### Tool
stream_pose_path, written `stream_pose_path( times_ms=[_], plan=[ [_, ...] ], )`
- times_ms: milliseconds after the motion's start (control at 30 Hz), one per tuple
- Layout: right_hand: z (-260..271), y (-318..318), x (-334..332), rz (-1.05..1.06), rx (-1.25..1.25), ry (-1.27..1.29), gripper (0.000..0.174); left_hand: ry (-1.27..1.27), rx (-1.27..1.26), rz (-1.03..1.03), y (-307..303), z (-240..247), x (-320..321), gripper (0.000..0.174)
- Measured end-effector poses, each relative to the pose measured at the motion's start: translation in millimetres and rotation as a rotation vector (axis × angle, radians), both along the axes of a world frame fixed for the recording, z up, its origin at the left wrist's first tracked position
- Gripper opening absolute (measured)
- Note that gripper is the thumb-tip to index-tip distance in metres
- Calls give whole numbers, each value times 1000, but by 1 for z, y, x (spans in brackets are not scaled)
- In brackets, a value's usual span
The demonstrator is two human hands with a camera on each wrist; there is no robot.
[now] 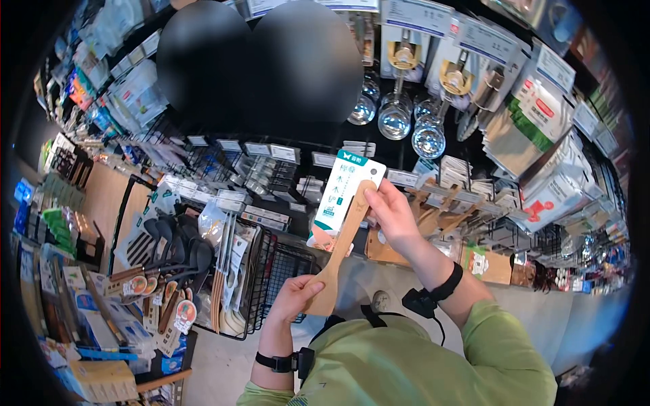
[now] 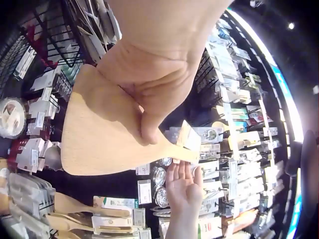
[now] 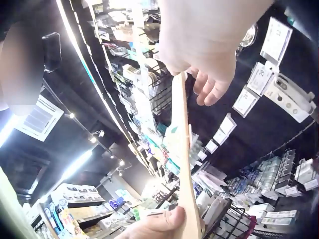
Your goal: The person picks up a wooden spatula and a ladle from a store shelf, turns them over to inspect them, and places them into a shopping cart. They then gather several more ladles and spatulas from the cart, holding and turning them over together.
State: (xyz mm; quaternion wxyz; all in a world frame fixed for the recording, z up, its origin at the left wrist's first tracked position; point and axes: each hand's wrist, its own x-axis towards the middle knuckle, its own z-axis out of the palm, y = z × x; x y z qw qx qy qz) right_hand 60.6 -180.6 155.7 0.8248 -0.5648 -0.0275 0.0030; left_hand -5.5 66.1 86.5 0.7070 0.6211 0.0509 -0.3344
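Observation:
A wooden spatula (image 1: pixel 343 242) is held slantwise in front of the body, its handle end up and its broad flat blade down. The left hand (image 1: pixel 295 298) grips the blade at one edge, thumb lying on the flat face (image 2: pixel 102 134). At the other end, the right hand (image 1: pixel 391 215) pinches the top of the handle between thumb and fingers. A white and green card label (image 1: pixel 349 191) with printed characters stands behind the handle, partly covered by it. In the right wrist view the spatula (image 3: pixel 185 149) shows edge-on between both hands.
Metal ladles (image 1: pixel 395 116) hang on the shelf wall ahead. To the left, a wire basket (image 1: pixel 261 287) holds utensils, with black ladles and turners (image 1: pixel 177 247) beside it. More wooden spatulas (image 2: pixel 79 206) hang on the rack. Packaged cutting boards (image 1: pixel 535 118) hang at right.

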Motion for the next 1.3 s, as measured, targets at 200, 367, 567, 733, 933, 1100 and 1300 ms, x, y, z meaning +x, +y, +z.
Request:
stream_pose_path(
  times_ms=[200, 367, 567, 733, 933, 1100, 1300],
  plan=[
    [-10, -22, -6, -63, 37, 65, 31, 18, 3, -60, -16, -11, 2, 22],
    [-15, -43, -13, -69, 55, 22, 29, 22, 9, -126, -36, -23, 10, 25],
    [-34, -61, -38, -54, -266, -45, 21, -437, 93, -117, -76, -13, 44, 52],
    [-76, -88, -59, 16, -409, 22, 17, -505, 34, -21, -142, 12, 63, 23],
    [-135, -124, -61, -236, -163, 48, 18, -424, 28, -48, -215, -36, 74, 13],
    [-185, -157, -42, -427, -62, 114, 17, -533, 198, -108, -258, -95, 105, 16],
    [-181, -178, -9, -503, -66, 174, 21, -233, 171, 10, -290, -81, 128, 15]
  ],
)
